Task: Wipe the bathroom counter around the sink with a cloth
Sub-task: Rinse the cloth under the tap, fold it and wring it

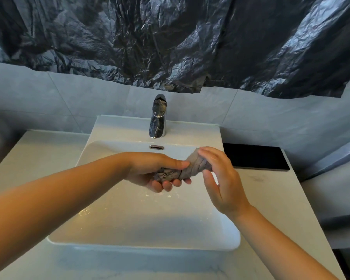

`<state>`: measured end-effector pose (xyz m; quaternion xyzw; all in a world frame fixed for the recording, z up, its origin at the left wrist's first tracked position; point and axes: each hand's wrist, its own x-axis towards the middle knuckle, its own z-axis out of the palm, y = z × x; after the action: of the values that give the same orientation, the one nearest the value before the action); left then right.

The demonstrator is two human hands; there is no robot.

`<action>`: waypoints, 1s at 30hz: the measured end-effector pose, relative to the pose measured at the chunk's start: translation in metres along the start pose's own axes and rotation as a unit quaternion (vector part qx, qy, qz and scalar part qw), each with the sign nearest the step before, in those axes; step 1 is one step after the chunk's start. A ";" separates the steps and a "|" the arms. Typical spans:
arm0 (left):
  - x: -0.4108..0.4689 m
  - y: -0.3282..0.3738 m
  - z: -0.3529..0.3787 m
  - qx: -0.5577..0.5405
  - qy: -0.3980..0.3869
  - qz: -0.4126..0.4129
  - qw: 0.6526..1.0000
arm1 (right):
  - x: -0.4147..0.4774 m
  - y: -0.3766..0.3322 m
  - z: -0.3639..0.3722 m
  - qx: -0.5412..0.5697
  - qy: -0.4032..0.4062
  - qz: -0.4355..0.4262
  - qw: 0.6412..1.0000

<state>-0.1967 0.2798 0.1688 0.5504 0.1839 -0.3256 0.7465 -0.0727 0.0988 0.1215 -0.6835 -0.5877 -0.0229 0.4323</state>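
Presently both hands are hovering over the white sink (141, 246), holding a grey cloth (187, 168) twisted into a rope between them. The cloth is hanging above the basin's far half, touching neither basin nor tabletop. The left hand (156, 168) is gripping the cloth's left end, fingers curled under it and thumb lying along the top. The right hand (220, 178) is holding the right end, fingers curving over it and thumb reaching beneath.

The pale tabletop (38, 150) is wrapping around the sink. A broad bare strip is lying to the left, a band is running along the near edge under the forearms, and a narrower strip is lying to the right. There a flat black slab (255, 156) is sitting at the far end, just beside the sink's rim. A chrome faucet (159, 116) is standing upright on the sink's back ledge. A grey tiled wall (49, 93) is closing off the tabletop's far edge, with crinkled black plastic sheeting (170, 37) hanging above.
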 end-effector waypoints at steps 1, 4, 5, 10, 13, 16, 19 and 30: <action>0.000 0.002 0.003 -0.004 -0.037 -0.018 0.999 | -0.001 -0.001 0.000 0.010 0.022 -0.013 1.000; -0.003 0.007 0.013 -0.013 -0.121 -0.059 0.991 | 0.003 -0.008 -0.001 0.035 0.083 -0.055 0.994; -0.003 0.007 0.016 -0.012 -0.136 -0.071 0.988 | 0.004 -0.010 -0.002 0.045 0.087 -0.068 0.993; -0.002 0.004 0.040 0.064 -0.067 -0.071 0.993 | 0.001 -0.008 -0.005 0.101 0.039 -0.013 0.994; 0.009 -0.004 0.058 0.216 0.116 -0.028 0.969 | -0.004 -0.002 -0.004 0.071 -0.017 0.041 0.996; 0.022 -0.014 0.067 0.353 0.245 0.003 0.903 | -0.006 0.001 0.001 0.081 -0.073 0.135 0.985; 0.035 -0.025 0.070 0.487 0.302 0.023 0.819 | -0.009 0.003 0.002 0.100 -0.106 0.225 0.963; 0.047 -0.014 0.078 0.278 0.224 0.109 0.928 | -0.048 0.002 -0.063 0.216 -0.068 0.374 0.899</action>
<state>-0.1790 0.1906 0.1542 0.8114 0.1866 -0.1484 0.5337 -0.0560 0.0222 0.1341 -0.7424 -0.3078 0.3147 0.5050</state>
